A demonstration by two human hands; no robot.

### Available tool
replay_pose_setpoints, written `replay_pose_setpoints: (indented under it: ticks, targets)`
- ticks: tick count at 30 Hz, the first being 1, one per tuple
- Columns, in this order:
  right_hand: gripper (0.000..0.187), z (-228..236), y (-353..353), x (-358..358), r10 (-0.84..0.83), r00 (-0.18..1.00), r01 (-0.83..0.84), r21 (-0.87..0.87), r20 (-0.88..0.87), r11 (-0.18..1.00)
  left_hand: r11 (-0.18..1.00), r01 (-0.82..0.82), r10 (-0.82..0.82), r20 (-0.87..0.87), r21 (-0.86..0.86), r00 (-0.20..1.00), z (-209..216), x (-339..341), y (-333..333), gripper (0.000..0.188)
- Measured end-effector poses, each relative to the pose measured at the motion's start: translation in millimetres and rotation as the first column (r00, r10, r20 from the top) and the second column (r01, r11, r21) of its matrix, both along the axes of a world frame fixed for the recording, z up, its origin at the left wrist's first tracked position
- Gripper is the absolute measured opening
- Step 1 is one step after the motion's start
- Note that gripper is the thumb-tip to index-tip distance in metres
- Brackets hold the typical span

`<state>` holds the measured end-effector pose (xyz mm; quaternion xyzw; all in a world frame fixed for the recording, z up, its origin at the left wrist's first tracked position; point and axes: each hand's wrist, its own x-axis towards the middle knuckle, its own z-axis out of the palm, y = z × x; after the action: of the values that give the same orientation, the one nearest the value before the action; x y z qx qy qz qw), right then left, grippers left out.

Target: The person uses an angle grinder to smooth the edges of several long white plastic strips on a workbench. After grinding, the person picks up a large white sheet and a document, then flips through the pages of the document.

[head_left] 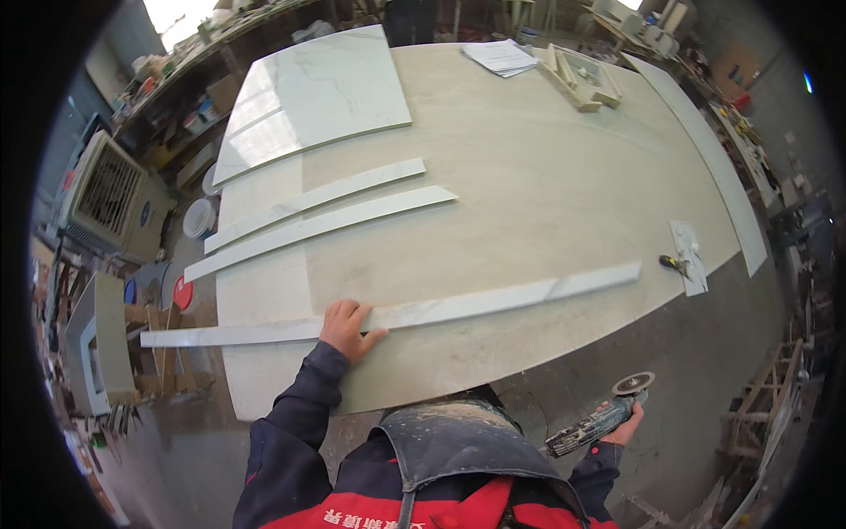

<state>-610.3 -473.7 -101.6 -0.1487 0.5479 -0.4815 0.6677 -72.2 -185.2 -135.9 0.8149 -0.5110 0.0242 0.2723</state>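
My left hand (350, 331) rests on a long, narrow white marbled strip (493, 304) lying across the near part of the table (529, 176). Its fingers lie over the strip, with the thumb stretched out to the right. The strip's left end juts past the table's edge. Down at my right side, off the table, my right hand (624, 427) is wrapped round an angle grinder (592, 428). The grinder's round disc (634, 383) points up and away from me; whether it spins I cannot tell.
Two more strips (352, 207) and a large marbled slab (322, 93) lie at the left. Papers (500, 58) and a wooden frame (577, 78) sit at the far side. A yellow-black tool (674, 263) rests on a small offcut (690, 251) at the right edge. An air cooler (110, 198) stands left.
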Motion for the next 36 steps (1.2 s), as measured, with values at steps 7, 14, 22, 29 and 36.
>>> replay_pose_setpoints:
  ticks: [7,14,22,29,36]
  targets:
    - [0.052,-5,11,-1,-0.077,0.997,0.077,-0.017,-0.024,0.997,0.998,-0.032,0.036,0.063,-0.062,0.997,-31,43,-103,0.051]
    - [0.054,2,27,-2,-0.155,0.988,0.155,0.016,-0.017,0.988,0.994,-0.020,0.028,0.075,-0.110,0.997,-44,82,-154,0.046]
    - [0.055,6,32,-1,-0.177,0.984,0.177,-0.024,0.016,0.984,0.999,-0.053,0.052,0.052,0.006,0.997,-25,131,-166,0.050]
    - [0.058,7,42,4,-0.281,0.960,0.280,-0.057,-0.005,0.958,0.765,-0.142,0.137,0.057,0.629,0.989,11,226,-115,0.051]
    - [0.055,9,50,5,-0.256,0.966,0.255,-0.029,-0.040,0.967,0.818,0.041,-0.007,-0.060,0.574,0.998,-3,261,-100,0.054]
